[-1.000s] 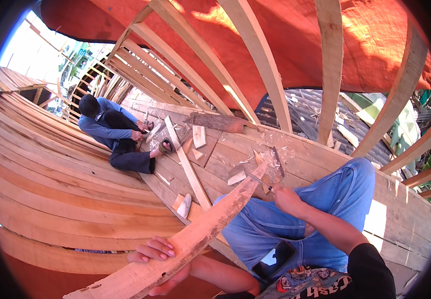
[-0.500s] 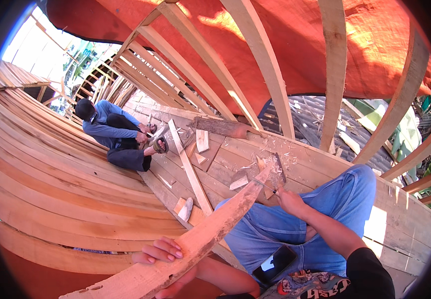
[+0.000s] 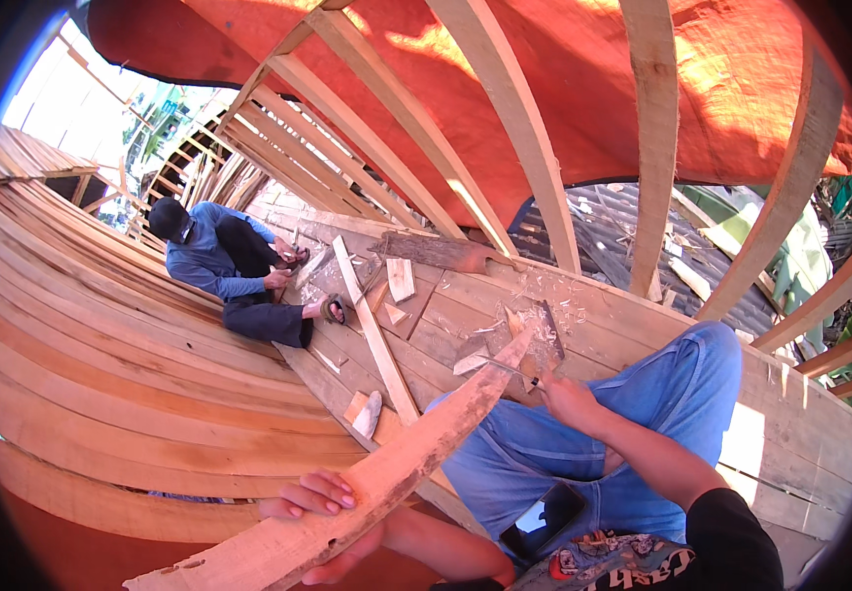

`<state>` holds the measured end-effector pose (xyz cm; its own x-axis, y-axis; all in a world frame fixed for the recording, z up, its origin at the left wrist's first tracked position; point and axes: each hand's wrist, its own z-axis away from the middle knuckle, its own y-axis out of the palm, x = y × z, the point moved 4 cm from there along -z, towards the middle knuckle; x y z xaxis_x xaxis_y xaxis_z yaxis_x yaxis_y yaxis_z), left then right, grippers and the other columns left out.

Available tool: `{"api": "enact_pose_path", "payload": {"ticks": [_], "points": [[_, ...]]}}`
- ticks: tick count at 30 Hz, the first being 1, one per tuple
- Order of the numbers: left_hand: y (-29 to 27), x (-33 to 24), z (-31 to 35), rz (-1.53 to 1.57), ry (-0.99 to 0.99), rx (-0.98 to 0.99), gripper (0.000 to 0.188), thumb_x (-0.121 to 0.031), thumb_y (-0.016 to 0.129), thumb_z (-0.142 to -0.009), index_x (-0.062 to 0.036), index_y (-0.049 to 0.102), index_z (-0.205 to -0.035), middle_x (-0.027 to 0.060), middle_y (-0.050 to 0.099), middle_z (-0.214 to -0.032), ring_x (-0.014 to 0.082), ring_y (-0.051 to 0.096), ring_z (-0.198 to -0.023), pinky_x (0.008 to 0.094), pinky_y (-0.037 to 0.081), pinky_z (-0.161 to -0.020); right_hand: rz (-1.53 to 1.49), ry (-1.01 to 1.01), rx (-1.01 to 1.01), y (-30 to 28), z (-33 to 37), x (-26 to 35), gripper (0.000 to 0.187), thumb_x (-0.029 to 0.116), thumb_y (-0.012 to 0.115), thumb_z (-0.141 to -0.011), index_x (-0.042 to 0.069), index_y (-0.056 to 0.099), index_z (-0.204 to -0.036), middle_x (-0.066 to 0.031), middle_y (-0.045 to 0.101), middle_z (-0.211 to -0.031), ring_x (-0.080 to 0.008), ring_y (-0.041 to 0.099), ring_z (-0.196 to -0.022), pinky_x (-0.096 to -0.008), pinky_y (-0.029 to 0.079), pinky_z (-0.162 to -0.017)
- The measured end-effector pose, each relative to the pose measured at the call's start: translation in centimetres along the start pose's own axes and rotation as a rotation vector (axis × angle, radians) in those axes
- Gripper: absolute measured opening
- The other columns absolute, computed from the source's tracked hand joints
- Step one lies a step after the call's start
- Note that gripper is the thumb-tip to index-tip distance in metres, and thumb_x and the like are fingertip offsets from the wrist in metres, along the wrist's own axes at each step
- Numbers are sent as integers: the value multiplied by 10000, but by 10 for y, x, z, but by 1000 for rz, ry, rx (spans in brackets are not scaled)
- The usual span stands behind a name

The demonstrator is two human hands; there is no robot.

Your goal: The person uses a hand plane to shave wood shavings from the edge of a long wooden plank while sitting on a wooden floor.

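A long tapered wooden plank (image 3: 386, 478) with a rough bark edge slants from the lower left to its narrow tip near the middle. My left hand (image 3: 319, 507) is closed round its near part, fingers over the top and thumb underneath. My right hand (image 3: 569, 404), beside the plank's narrow end, is closed on a hand tool (image 3: 512, 370) with a thin metal part and a dark collar. The thin part reaches across the plank's tip. A dark, flat, blade-like piece (image 3: 550, 331) shows just beyond my fist; whether it belongs to the same tool I cannot tell.
Wood shavings and offcuts (image 3: 400, 280) lie on the plank floor (image 3: 583, 305), with a long narrow board (image 3: 376, 330) across it. Curved ribs (image 3: 654, 148) rise at right. A co-worker (image 3: 219, 256) sits far left. A phone (image 3: 544, 522) rests on my lap.
The tool in my right hand has shifted slightly left along the plank's tip. The dark blade-like piece now shows a broader face. The co-worker's foot has moved right.
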<state>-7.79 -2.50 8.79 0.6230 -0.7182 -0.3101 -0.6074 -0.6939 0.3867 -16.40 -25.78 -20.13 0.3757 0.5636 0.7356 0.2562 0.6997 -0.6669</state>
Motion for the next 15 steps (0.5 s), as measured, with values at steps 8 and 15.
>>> {"api": "enact_pose_path", "payload": {"ticks": [8, 15], "points": [[-1, -2, 6, 14, -13, 1, 655, -642, 585, -775, -46, 346, -906, 64, 402, -676, 156, 427, -502, 251, 397, -514, -31, 66, 4, 7, 5, -7, 275, 164, 500, -882, -61, 442, -1029, -293, 621, -775, -464, 621, -740, -545, 493, -665], [0, -11, 4, -18, -1, 22, 667, -654, 591, -769, -51, 344, -911, 62, 413, -675, 157, 443, -499, 259, 405, -521, -11, 36, 95, 7, 7, 17, 272, 158, 497, -882, -66, 457, -1031, -316, 606, -764, -475, 615, -754, -535, 491, -682]]}}
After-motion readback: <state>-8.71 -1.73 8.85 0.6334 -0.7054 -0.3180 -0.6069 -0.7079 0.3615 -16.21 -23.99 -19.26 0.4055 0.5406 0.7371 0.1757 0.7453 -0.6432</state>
